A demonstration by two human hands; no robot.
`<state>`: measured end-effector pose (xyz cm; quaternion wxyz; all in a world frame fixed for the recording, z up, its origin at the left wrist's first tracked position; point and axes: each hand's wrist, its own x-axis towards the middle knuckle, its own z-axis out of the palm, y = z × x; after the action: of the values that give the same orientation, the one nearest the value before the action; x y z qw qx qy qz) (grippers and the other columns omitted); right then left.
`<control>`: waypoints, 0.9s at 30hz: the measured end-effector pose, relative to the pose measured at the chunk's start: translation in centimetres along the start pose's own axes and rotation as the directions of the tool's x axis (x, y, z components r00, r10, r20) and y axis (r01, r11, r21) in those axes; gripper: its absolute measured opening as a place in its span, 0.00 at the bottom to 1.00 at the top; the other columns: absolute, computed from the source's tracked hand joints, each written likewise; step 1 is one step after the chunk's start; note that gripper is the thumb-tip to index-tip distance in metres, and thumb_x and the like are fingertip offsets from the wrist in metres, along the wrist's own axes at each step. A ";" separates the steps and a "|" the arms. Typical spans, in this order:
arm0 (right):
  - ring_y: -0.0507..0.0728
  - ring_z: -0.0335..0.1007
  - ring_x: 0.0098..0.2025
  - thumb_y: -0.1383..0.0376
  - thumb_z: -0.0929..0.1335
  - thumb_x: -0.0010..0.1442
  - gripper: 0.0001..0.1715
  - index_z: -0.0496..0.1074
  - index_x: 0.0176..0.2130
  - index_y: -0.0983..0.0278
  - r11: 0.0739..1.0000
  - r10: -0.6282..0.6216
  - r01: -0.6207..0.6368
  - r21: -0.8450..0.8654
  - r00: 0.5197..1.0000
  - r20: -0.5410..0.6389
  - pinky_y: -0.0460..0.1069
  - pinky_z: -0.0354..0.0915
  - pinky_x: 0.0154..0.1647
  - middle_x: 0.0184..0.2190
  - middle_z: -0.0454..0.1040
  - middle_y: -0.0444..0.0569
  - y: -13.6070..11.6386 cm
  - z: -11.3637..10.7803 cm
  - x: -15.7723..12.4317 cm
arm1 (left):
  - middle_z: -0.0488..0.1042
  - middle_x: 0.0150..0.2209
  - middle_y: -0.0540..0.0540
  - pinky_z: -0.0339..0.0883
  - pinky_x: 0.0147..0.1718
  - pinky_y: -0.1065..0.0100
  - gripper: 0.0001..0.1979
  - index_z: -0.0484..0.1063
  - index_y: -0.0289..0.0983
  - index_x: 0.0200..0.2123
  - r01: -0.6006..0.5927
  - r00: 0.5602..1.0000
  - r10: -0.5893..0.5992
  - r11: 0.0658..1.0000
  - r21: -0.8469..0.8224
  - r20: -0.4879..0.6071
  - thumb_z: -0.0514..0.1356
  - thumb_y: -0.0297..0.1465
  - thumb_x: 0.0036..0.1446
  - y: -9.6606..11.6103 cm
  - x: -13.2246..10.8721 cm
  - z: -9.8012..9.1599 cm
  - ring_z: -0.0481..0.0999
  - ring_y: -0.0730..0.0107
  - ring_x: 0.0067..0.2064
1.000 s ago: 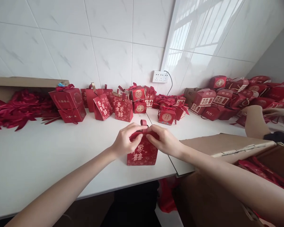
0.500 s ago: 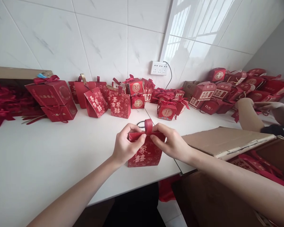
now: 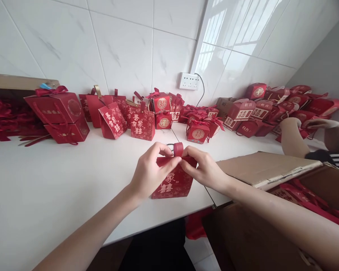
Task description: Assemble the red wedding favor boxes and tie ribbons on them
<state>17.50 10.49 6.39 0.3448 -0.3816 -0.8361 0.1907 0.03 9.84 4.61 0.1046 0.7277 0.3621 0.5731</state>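
Observation:
A red gift box with white characters stands upright on the white table, near its front edge. A red strap loop rises from the middle of its top. My left hand pinches the top edge beside the strap, its thumb on the front at the strap's base. On the other side, my right hand pinches the same top edge, thumb in front and fingers behind. Both hands are closed on the box. Behind the strap a thin dark loop shows in part.
Several finished-looking red boxes line the wall. A pile of boxes lies at the right, where another person's hands work. An open cardboard carton with red items stands at my right. Red ribbons are heaped at the left.
My left hand has shifted right along the top edge, its thumb now at the strap's base. My right hand keeps its pinch. The view has shifted slightly.

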 end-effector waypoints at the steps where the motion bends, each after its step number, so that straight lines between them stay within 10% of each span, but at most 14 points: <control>1: 0.48 0.58 0.26 0.69 0.62 0.57 0.05 0.62 0.29 0.63 1.000 -0.005 0.005 0.003 1.000 0.000 0.45 0.58 0.28 0.25 0.63 0.41 0.0 0.0 0.0 | 0.71 0.29 0.53 0.69 0.32 0.76 0.07 0.64 0.38 0.31 -0.004 1.000 0.004 1.000 0.008 0.003 0.61 0.30 0.54 0.1 0.2 0.0 0.73 0.77 0.31; 14: 0.49 0.62 0.27 0.68 0.62 0.58 0.04 0.64 0.37 0.64 0.991 -0.001 -0.006 0.134 0.999 0.054 0.45 0.61 0.28 0.29 0.70 0.44 -0.2 -0.4 0.2 | 0.74 0.32 0.49 0.68 0.35 0.73 0.07 0.70 0.38 0.37 -0.237 0.966 0.227 0.968 0.083 0.122 0.53 0.25 0.60 -0.3 0.6 -0.1 0.74 0.75 0.33; 27: 0.49 0.62 0.28 0.69 0.62 0.57 0.04 0.66 0.33 0.65 0.998 -0.020 0.016 0.069 0.999 0.047 0.45 0.60 0.29 0.27 0.68 0.44 0.1 -0.4 0.2 | 0.73 0.37 0.47 0.68 0.40 0.70 0.14 0.71 0.38 0.45 -0.125 0.968 0.131 0.991 -0.040 0.216 0.55 0.24 0.56 -0.6 0.5 -0.6 0.73 0.71 0.39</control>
<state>17.71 10.68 6.69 0.3391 -0.3574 -0.8406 0.2251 -0.76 10.42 4.83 0.1161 0.8065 0.2933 0.5001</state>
